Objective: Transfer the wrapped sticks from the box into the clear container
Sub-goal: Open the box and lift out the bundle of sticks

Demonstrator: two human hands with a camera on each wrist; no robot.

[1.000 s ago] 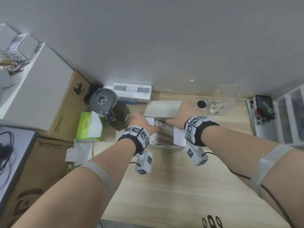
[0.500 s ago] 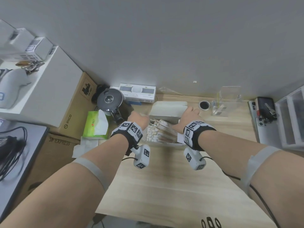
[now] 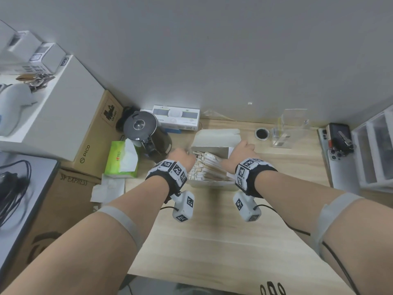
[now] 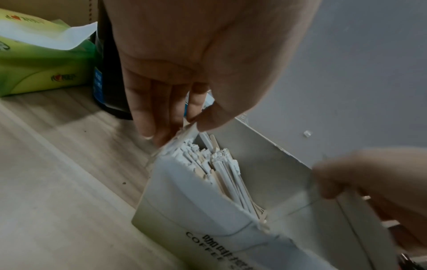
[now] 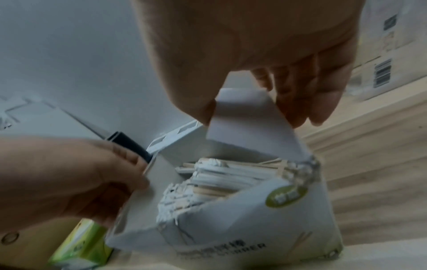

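- Both forearms reach forward over a wooden desk [image 3: 212,241], wrists banded with black-and-white marker cuffs.
- The left hand [image 3: 180,155] pinches the left side flap of a white box [image 3: 212,184], thumb against fingers [image 4: 148,117] at the flap's torn edge.
- The right hand [image 3: 242,149] pinches the right flap [image 5: 245,118], thumb on one face, fingers on the other; the flap stands upright.
- The two hands sit apart, the open box between them, its lid [image 3: 217,135] folded back beyond them.
- The sticks [image 3: 209,167] lie packed in the box between the hands, white paper wraps with wood ends showing.
- The box side reads "COFFEE" under blurred characters; a green round label sits on another face, unreadable.
- The clear container [image 3: 291,129] stands beyond and to the right of the right hand, apart from it.
- Left of the left hand: a black kettle [image 3: 146,133], then a green tissue pack [image 3: 122,160].
- Further left, cardboard cartons read "PICO" [image 3: 86,152] and "SF EXPRESS" [image 3: 73,180].
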